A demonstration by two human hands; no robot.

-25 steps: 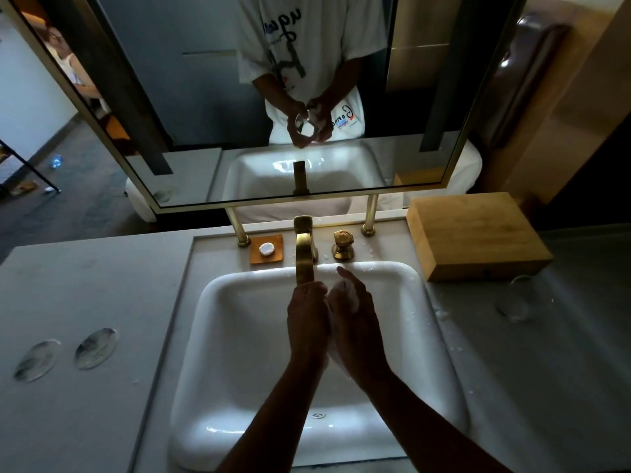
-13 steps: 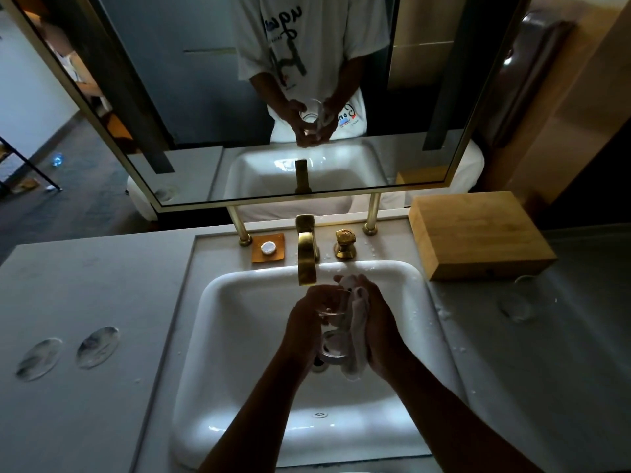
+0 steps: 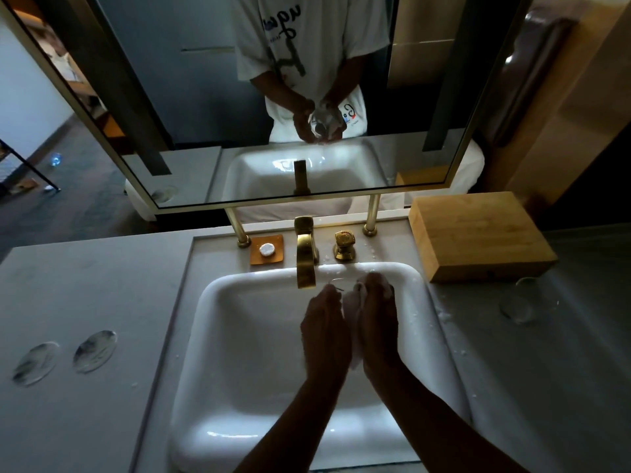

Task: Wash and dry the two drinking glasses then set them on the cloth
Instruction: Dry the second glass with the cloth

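Note:
Over the white sink, just in front of the gold faucet, both my hands are pressed together. My left hand is shut around a clear drinking glass; only its rim shows past my fingers. My right hand holds a white cloth against the glass's side. The mirror shows the same glass between both hands. The second clear glass stands on the wet grey counter to the right of the sink, apart from my hands.
A wooden box sits at the back right, close behind the second glass. A gold tap handle and an orange soap dish flank the faucet. Two round coasters lie on the left counter.
Half a second ago the glass showed openly between my hands. My hands have since closed around it and shifted slightly toward the faucet, hiding most of it.

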